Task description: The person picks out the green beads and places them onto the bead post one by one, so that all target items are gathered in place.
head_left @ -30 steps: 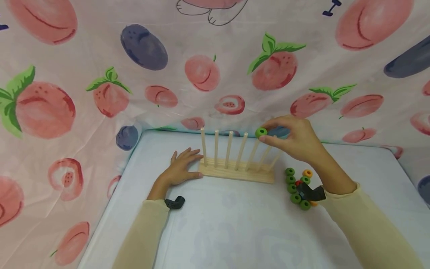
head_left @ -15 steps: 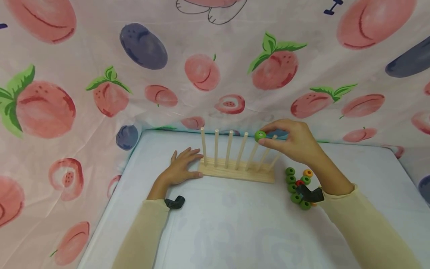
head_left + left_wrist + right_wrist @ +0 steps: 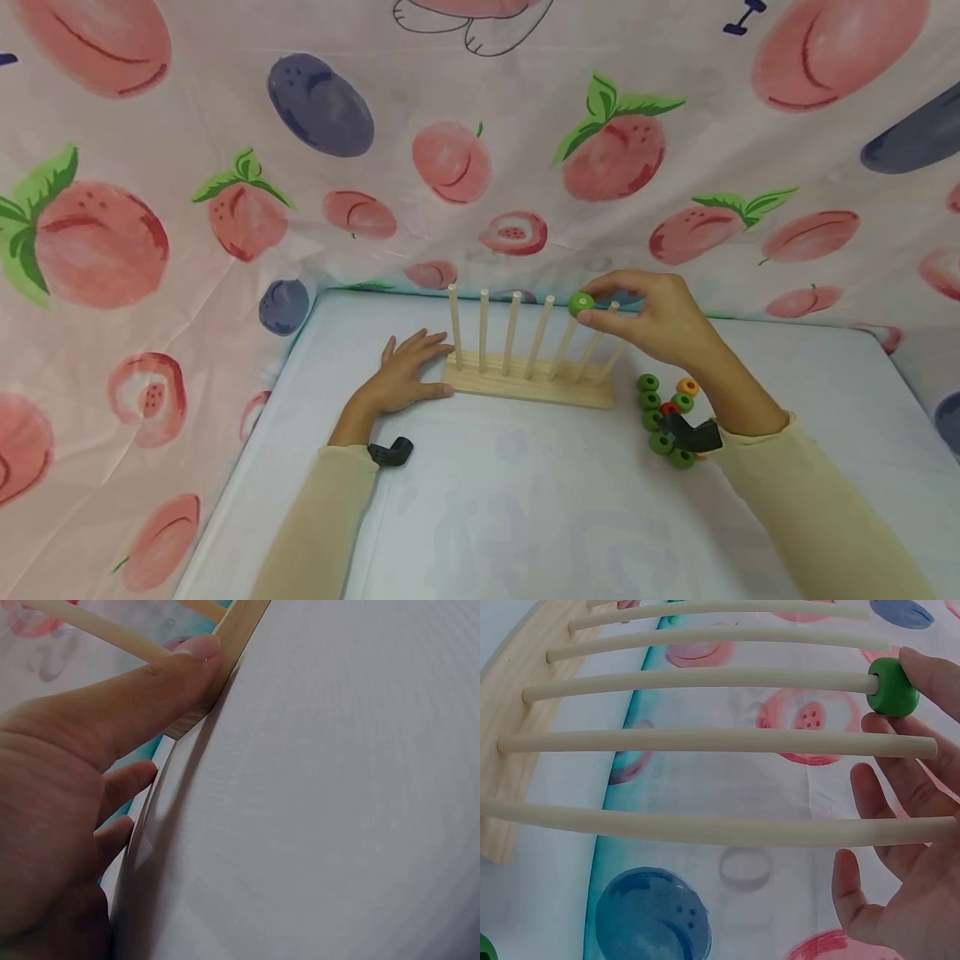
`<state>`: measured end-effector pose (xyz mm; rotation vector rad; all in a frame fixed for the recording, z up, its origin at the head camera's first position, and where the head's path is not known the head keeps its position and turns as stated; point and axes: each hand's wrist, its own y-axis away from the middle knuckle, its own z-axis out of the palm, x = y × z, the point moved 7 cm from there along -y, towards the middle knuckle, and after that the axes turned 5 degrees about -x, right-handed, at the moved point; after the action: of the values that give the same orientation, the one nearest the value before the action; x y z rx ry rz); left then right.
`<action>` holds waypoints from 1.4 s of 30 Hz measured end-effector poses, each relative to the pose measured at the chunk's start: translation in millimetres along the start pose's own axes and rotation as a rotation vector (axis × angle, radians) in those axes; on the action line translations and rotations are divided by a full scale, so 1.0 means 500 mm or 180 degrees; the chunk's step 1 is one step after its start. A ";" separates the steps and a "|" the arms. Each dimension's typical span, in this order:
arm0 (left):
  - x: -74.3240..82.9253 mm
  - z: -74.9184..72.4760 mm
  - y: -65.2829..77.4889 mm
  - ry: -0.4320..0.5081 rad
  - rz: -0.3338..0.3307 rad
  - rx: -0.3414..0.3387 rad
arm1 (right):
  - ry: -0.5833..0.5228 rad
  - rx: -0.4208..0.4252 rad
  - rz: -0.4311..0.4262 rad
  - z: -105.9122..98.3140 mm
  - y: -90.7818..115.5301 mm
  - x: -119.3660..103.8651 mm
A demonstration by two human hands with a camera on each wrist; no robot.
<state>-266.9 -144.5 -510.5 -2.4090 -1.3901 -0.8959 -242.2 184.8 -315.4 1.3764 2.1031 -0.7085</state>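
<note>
A wooden peg rack (image 3: 525, 387) with several upright pegs stands on the table in the head view. My right hand (image 3: 651, 321) pinches a green bead (image 3: 581, 304) between thumb and fingers at the top of the third peg from the right. In the right wrist view, that peg's tip (image 3: 859, 682) enters the green bead (image 3: 894, 688), and the other fingers spread behind the neighbouring pegs. My left hand (image 3: 403, 377) rests at the rack's left end, fingers extended. Its thumb (image 3: 161, 694) lies on the base's edge (image 3: 240, 634) in the left wrist view.
To the right of the rack lies a cluster of green beads (image 3: 651, 401) with a red bead (image 3: 670, 408) and an orange bead (image 3: 687, 386), partly hidden by the right wrist's black camera mount (image 3: 693, 433). A fruit-print cloth (image 3: 450, 83) hangs behind the white table (image 3: 510, 492).
My right hand has moved slightly down and left, bringing the green bead onto the peg's tip, which now shows in its hole. My left hand and the rack have stayed put.
</note>
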 end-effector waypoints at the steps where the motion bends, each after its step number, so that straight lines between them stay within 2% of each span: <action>1: 0.000 0.000 -0.001 -0.0001 -0.0002 -0.0003 | -0.0003 -0.0013 0.0013 0.000 0.000 0.000; 7: -0.001 0.001 -0.002 -0.0010 -0.0001 -0.0008 | 0.0019 -0.0065 -0.0049 0.001 0.001 0.000; 15: 0.000 0.001 0.000 -0.0005 0.0002 -0.0006 | 0.0190 -0.0265 -0.0297 0.014 0.001 -0.010; 20: 0.002 0.001 -0.001 -0.0026 0.0028 0.0001 | 0.0302 -0.0251 -0.0269 0.015 0.001 -0.005; 28: -0.002 0.003 0.000 -0.0047 0.0001 -0.0024 | 0.0255 -0.0203 -0.0131 0.019 0.001 0.004; 42: 0.002 0.000 0.000 -0.0038 0.0029 -0.0004 | 0.0238 -0.0176 -0.0190 0.018 0.001 0.009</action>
<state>-266.4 -143.7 -510.0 -2.4235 -1.3821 -0.8819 -242.1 181.7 -325.0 1.3343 2.2133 -0.6265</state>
